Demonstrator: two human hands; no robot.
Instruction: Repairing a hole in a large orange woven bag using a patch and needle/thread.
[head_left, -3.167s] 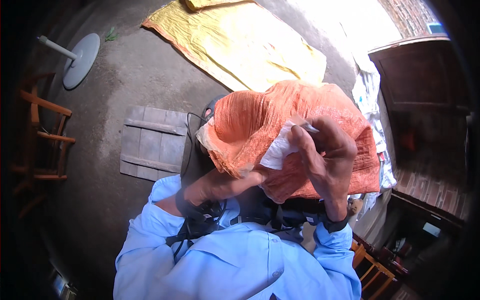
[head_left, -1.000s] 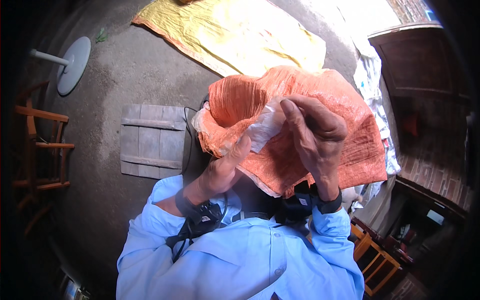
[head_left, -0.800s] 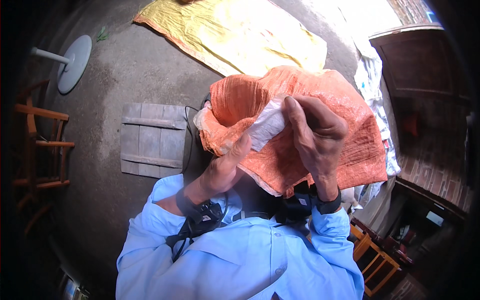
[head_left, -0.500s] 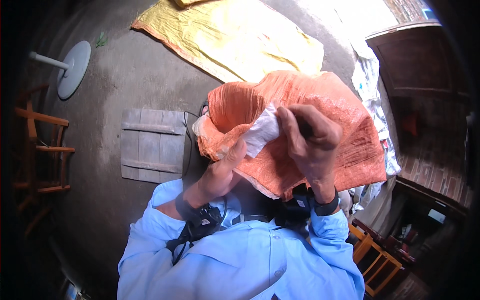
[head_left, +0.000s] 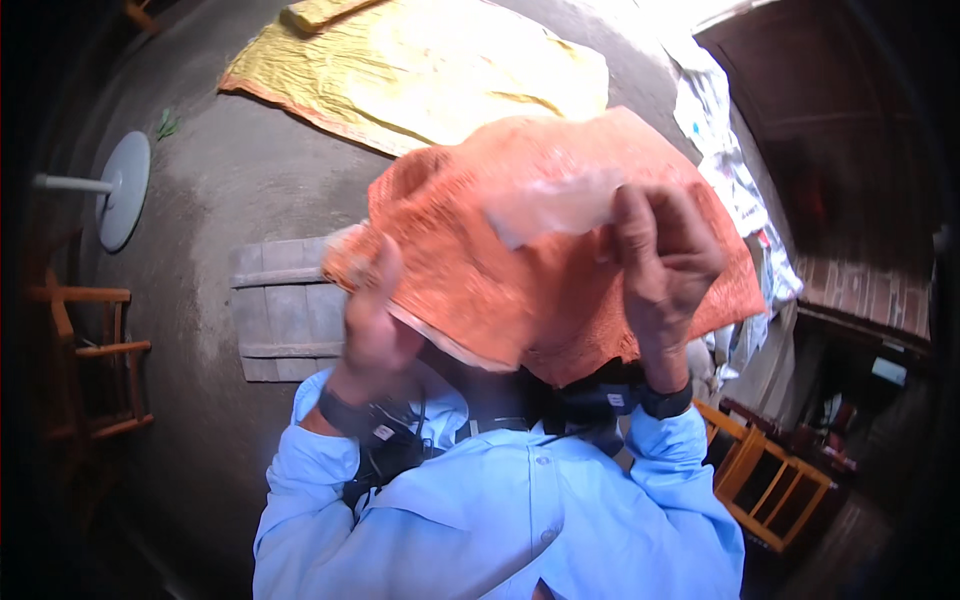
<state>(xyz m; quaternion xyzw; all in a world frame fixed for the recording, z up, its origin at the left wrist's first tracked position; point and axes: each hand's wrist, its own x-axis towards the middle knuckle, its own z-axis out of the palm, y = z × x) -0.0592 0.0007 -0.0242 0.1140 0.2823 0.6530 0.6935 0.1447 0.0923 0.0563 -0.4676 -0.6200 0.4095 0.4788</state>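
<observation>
The right hand (head_left: 670, 260) pinched one end of a thin white scrap (head_left: 555, 208) between thumb and fingers, holding it over the orange sack (head_left: 470, 285). The sack lay in front of the person, in the middle of the scene, and the blurred left hand (head_left: 375, 325) gripped its left edge, thumb on top. A wooden board (head_left: 292, 310) lay to the left, partly behind that hand; a yellow sheet (head_left: 430, 75) spread across the floor on the far side.
</observation>
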